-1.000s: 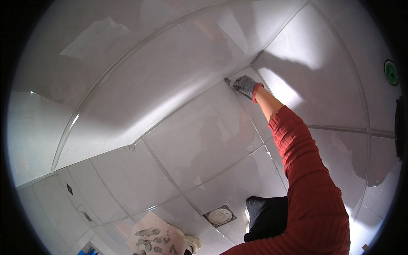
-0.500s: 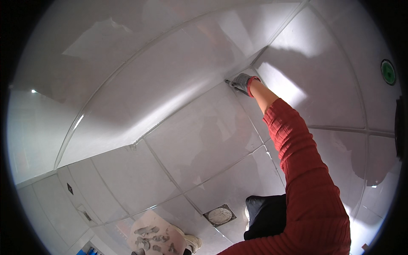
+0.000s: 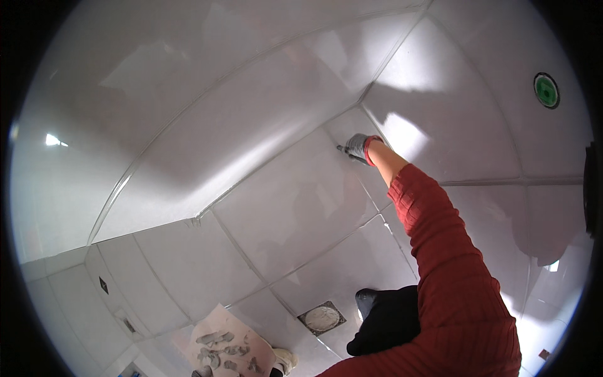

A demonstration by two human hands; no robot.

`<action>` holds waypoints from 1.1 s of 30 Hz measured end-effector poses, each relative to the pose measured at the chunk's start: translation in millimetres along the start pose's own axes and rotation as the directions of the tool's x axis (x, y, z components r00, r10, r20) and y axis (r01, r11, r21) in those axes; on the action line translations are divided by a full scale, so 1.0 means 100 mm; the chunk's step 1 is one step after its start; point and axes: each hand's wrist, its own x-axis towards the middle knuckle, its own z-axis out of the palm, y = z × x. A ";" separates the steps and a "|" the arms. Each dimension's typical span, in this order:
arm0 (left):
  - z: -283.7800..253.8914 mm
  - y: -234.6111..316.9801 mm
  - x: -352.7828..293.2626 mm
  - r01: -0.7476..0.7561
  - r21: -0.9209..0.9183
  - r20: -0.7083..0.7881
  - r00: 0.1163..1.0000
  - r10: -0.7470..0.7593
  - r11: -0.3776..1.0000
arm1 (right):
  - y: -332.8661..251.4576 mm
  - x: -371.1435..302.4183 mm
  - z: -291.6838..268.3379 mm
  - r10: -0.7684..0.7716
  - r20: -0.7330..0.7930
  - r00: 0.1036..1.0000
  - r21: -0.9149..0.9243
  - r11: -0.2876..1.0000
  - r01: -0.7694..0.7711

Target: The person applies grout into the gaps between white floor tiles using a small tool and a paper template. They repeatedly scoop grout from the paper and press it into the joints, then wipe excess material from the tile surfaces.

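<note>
My right hand (image 3: 360, 148), in a dark grey glove with a red cuff, reaches down to the light floor tiles near the corner where the walls meet. Its fingers are closed round a slim dark hand tool (image 3: 343, 149), whose tip points left along the floor. The glove hides most of the tool, so its exact kind does not show. My left hand is not in view. A pale pink sheet (image 3: 217, 320) carrying several grey lumps of paste (image 3: 213, 338) shows at the lower left.
A square floor drain (image 3: 322, 318) with a pale round centre lies near my feet, between a light shoe (image 3: 286, 359) and my black-clad leg (image 3: 389, 317). A green round wall fitting (image 3: 546, 90) is at the right. Glossy tiled wall (image 3: 251, 119) rises along the left.
My right hand has drawn back from the corner along the floor, with the tool still in it. The view has shifted slightly.
</note>
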 end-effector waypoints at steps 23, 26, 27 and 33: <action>0.10 -0.42 -0.33 0.025 0.035 0.059 0.998 -0.027 0.999 | -0.44 -0.86 1.61 0.328 0.190 0.925 0.652 0.663 -0.368; 0.10 -0.43 -0.33 0.021 0.064 0.087 0.996 -0.026 0.998 | -0.43 -0.85 1.86 0.325 0.261 0.909 0.553 0.721 -0.417; 0.09 -0.44 -0.34 0.021 0.069 0.107 0.994 -0.028 0.997 | -0.43 -0.87 1.90 0.313 0.226 0.922 0.539 0.748 -0.386; -0.04 -0.48 -0.33 -0.046 0.118 -0.001 0.999 0.046 0.992 | -0.57 -1.25 1.78 0.332 0.141 0.933 0.642 0.687 -0.341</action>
